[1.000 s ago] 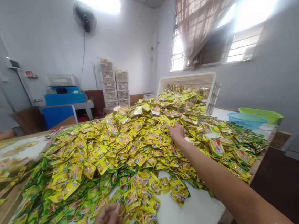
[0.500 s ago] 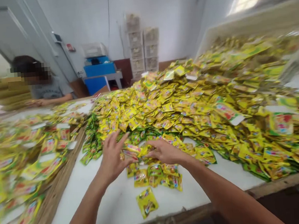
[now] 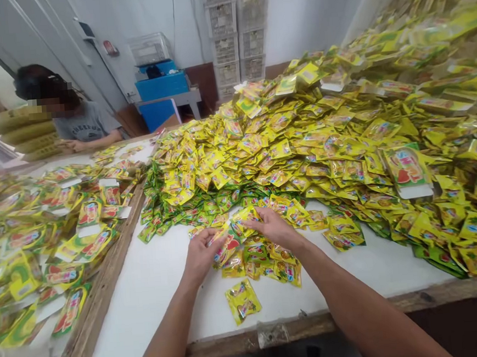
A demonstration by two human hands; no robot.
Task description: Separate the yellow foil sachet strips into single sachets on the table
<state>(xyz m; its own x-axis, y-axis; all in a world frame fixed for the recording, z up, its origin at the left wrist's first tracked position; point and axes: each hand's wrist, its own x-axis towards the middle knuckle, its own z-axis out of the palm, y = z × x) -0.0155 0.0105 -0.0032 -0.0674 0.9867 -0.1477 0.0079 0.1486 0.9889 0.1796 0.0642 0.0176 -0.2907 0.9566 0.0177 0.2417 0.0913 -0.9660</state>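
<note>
My left hand [image 3: 202, 254] is closed around a small yellow, green and red carton [image 3: 228, 246], held tilted above the white table. My right hand [image 3: 276, 229] pinches yellow sachets [image 3: 245, 217] at the carton's upper end. Whether they are partly inside it I cannot tell. Beneath both hands lie several yellow and green sachets [image 3: 285, 271] in a loose cluster. One yellow sachet [image 3: 242, 301] rests apart, closer to the table's front edge. A large heap of sachets [image 3: 261, 154] rises just beyond my hands, with green ones along its lower edge.
Left of a wooden strip [image 3: 103, 304] lie many flat cartons [image 3: 68, 269]. Another carton [image 3: 409, 168] rests on the heap at right, below a tipped plastic bin [image 3: 368, 11]. A person [image 3: 89, 124] sits at the far left. Stacked crates [image 3: 223, 42] stand against the wall.
My left hand has gone from spread fingers to a grip on the carton. My right hand has brought sachets against the carton's end. The camera view has shifted slightly.
</note>
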